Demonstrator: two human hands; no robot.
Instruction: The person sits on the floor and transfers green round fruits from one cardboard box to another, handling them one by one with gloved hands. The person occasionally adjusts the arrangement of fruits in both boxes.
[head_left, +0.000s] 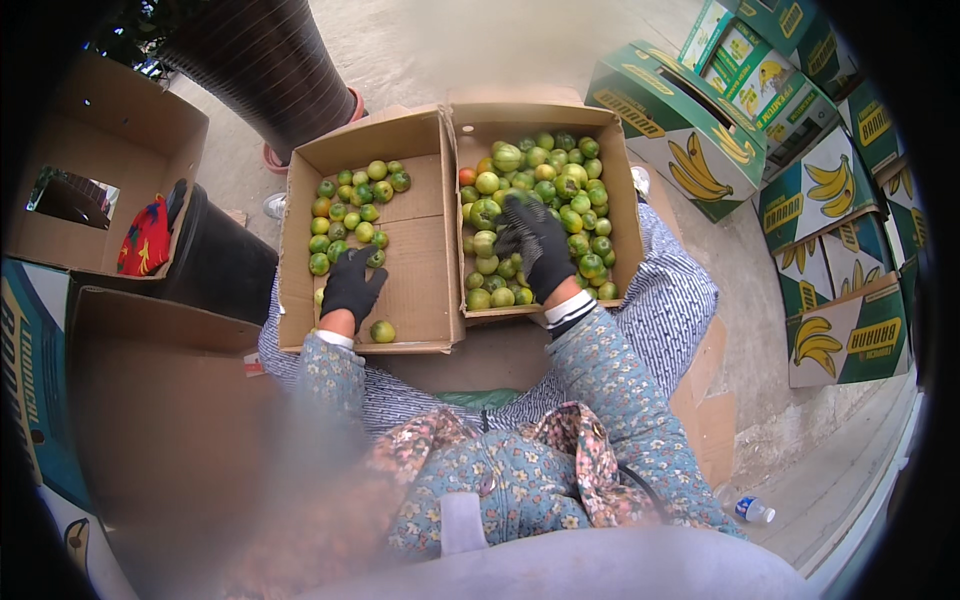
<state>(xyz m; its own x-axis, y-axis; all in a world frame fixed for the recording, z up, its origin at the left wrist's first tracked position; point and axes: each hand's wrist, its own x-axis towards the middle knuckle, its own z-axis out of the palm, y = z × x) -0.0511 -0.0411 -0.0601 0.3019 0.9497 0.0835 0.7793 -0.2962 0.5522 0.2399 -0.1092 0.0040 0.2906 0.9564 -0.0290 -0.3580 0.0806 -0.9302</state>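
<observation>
Two open cardboard boxes stand side by side before me. In the left box (416, 292), a cluster of green tomatoes (361, 194) lies along the left side, a few turning orange. My left hand (351, 285), in a black glove, is low over that cluster, thumb apart, beside a small tomato (375, 258); whether it grips this one is unclear. A lone tomato (382, 331) sits near the front wall. The right box (540, 115) holds a dense pile of green tomatoes (574, 184). My gloved right hand (536, 240) reaches onto this pile, fingers bent, their tips partly hidden.
Banana cartons (821, 195) are stacked at the right. A dark ribbed planter (262, 67) stands behind the left box. At the left are an open carton (135, 120) with a red cloth (146, 238), a black bucket (225, 259) and another open box (165, 360). A plastic bottle (754, 510) lies lower right.
</observation>
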